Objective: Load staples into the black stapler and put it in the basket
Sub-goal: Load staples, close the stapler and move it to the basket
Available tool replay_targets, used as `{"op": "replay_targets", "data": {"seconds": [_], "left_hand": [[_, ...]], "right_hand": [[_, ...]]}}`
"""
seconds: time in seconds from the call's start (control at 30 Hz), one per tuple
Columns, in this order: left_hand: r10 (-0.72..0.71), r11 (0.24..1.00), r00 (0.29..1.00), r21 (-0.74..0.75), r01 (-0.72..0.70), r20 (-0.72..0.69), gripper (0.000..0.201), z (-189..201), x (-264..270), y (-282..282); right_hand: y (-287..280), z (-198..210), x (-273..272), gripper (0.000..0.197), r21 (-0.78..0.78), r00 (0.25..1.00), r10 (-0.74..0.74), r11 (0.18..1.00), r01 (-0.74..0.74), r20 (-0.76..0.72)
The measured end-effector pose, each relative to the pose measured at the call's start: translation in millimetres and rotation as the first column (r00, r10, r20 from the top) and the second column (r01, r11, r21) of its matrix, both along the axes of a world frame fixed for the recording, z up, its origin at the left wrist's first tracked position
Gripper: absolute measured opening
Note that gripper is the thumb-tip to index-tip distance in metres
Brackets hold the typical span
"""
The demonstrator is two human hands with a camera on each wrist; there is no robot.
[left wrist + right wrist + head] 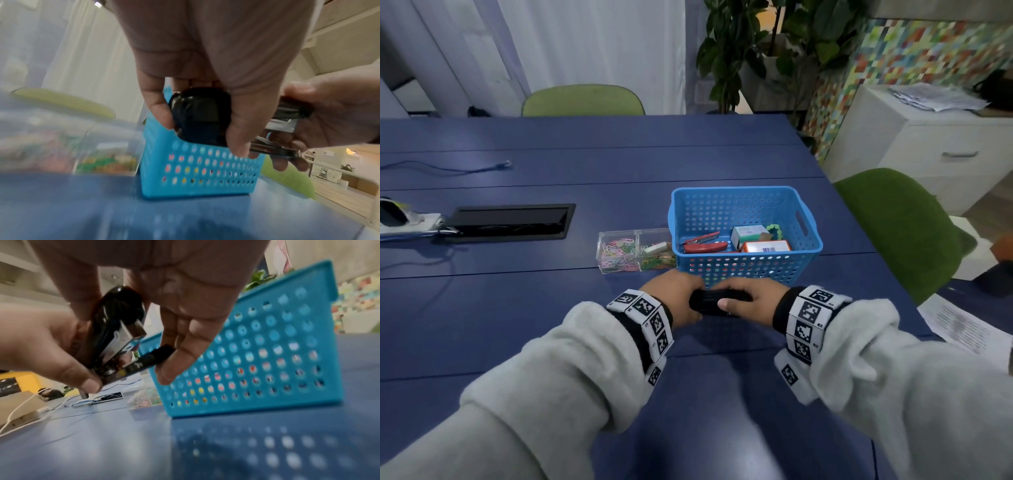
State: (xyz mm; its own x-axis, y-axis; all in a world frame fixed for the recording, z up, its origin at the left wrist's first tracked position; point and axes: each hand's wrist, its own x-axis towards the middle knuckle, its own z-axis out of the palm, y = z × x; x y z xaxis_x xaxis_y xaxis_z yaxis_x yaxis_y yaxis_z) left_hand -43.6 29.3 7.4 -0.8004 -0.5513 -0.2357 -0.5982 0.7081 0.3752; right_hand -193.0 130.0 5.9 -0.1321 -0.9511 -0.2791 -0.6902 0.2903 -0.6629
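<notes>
Both your left hand and right hand clamp the black stapler just near of the basket; it looks stiff, glossy, probably slippery, so hold its sides.

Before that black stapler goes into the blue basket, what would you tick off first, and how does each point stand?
1. Black stapler held by both the left hand and right hand: ok.
2. Stapler lifted clear of the table: ok.
3. Staples loaded: cannot tell.
4. Stapler closed: not ok, its metal rail stands apart from the base in the right wrist view.
5. Free room in the basket beside the red stapler and boxes: cannot tell.
</notes>
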Motion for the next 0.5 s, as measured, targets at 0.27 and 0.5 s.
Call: {"op": "replay_targets", "data": {"seconds": [0.27,0.5], "left_hand": [[0.032,0.99,0.998,-0.135,-0.04,-0.06,0.031,58,-5,8],[0.066,0.985,0.991,-0.153,-0.083,-0.113,0.04,93,-5,8]], "right_hand": [[-12,61,17,0.046,0.099,0.846,0.214,0.977,-0.19,-0.489],[-15,93,20,0.021,0.016,0.803,0.16,0.983,-0.185,-0.575]]}}
